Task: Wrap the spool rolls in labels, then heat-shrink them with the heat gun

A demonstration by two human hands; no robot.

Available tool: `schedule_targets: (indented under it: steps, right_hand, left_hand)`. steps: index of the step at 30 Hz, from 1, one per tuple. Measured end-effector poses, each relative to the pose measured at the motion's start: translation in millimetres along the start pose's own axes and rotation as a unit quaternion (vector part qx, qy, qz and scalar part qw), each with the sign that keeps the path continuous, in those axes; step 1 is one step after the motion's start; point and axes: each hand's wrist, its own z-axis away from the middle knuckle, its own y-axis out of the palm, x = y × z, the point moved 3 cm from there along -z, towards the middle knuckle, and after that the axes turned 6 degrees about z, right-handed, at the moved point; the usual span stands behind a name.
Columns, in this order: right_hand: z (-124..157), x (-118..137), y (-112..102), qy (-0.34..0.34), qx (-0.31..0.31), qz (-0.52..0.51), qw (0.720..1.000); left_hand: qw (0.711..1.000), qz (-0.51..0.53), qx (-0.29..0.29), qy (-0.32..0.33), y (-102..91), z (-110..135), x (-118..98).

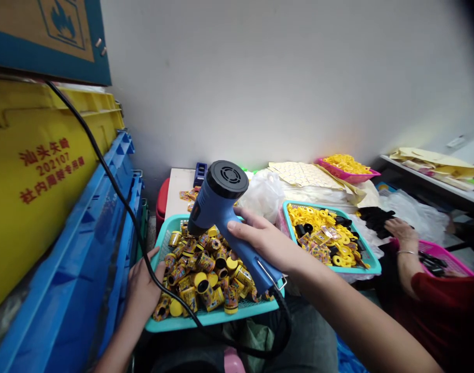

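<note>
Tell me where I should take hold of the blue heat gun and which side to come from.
Grip the handle of the blue heat gun from the right, over its top, as the right hand does now. The handle slants away from the barrel toward the cord, keeping fingers behind the black nozzle, which points down toward the teal tray.

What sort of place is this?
Probably a small manual production workshop: a right hand grips a blue heat gun, a teal tray is heaped with yellow printed cylinders, and stacked plastic crates stand alongside.
</note>
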Motion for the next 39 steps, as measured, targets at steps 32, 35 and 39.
schedule_targets:
  steps: [32,35,39]
  right_hand:
    - [87,-54,-53,-0.016,-0.194,-0.183,0.964]
    - [87,-59,-55,-0.018,-0.186,-0.202,0.961]
    - [88,-62,-57,-0.028,-0.181,-0.206,0.961]
  left_hand:
    - [0.909,-0.187,0.355,0.110,98.9,-108,-105]
    - [0.899,-0.188,0.375,0.128,99.1,-103,-103]
    - [0.889,-0.192,0.388,0.146,96.3,-104,-106]
